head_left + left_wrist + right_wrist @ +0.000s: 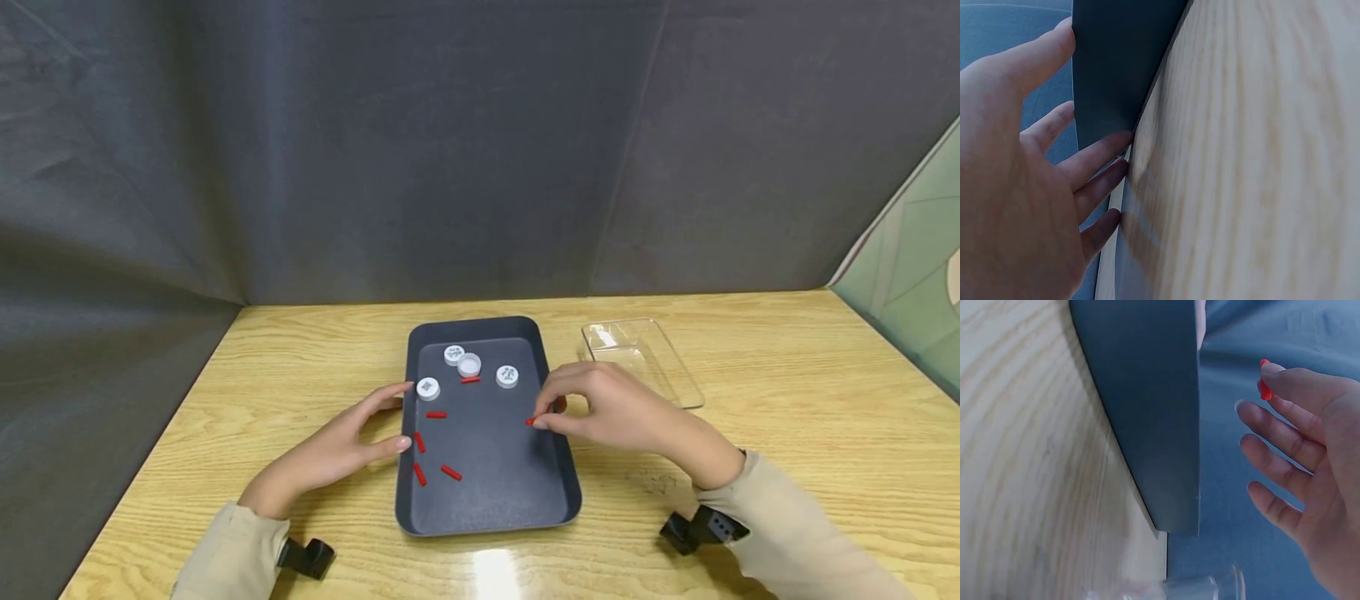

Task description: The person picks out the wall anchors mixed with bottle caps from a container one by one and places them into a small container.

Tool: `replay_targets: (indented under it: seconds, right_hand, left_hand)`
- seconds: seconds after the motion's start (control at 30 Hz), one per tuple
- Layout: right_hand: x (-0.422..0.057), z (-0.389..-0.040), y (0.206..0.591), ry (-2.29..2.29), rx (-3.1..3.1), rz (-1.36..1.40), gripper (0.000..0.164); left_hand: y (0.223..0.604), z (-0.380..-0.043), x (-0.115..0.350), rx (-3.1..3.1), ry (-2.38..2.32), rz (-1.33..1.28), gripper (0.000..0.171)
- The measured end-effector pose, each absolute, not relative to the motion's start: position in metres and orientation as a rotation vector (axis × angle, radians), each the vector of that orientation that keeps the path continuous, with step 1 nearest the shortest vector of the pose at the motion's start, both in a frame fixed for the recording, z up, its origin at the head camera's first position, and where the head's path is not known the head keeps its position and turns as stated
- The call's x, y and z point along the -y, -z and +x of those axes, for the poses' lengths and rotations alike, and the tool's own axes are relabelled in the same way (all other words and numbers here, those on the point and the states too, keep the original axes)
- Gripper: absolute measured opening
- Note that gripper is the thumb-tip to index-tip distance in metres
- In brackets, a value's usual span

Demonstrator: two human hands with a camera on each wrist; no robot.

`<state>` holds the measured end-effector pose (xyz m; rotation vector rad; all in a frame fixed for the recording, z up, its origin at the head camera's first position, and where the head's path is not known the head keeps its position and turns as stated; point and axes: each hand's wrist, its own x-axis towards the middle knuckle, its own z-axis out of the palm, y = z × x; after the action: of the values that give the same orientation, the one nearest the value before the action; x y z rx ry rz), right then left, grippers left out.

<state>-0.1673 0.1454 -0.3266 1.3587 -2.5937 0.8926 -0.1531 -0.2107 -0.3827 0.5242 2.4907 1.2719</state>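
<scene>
My right hand [607, 404] pinches a small red stick [1264, 389] between thumb and forefinger, over the right side of a dark grey tray [487, 518]. The other fingers of that hand are spread apart from the stick. At the tray's left rim, my left hand [337, 437] rests its thumb and fingertips, fingers relaxed. Several more red sticks lie in the tray, one [451, 472] near the front and another [470, 380] beside a white open-topped round cap [469, 365]. Around it sit white discs with printed codes, among them one [507, 377] at the right and one [428, 389] at the left.
A clear plastic box [637, 358] stands on the wooden table [315, 358] just right of the tray, partly behind my right hand. A dark grey curtain [450, 167] closes off the table's back and left side.
</scene>
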Motion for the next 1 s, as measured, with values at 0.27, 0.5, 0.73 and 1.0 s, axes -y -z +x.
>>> replay_targets:
  seconds: [0.27, 0.5, 0.73, 1.0]
  right_hand:
    - [-0.156, -0.168, 0.325, -0.805, 2.559, 1.294, 0.008]
    - [-0.174, -0.168, 0.320, -0.795, 2.495, 1.276, 0.016]
    - [-0.194, -0.166, 0.317, -0.781, 2.578, 1.162, 0.017]
    - [-0.220, -0.167, 0.317, -0.777, 2.632, 1.018, 0.019]
  left_hand:
    - [0.383, -0.153, 0.211, -2.472, -1.280, 0.502, 0.071]
    - [0.381, -0.153, 0.211, -2.459, -1.301, 0.521, 0.072]
    - [0.382, -0.153, 0.211, -2.457, -1.306, 0.526, 0.071]
    - [0.382, -0.153, 0.211, -2.454, -1.306, 0.522, 0.071]
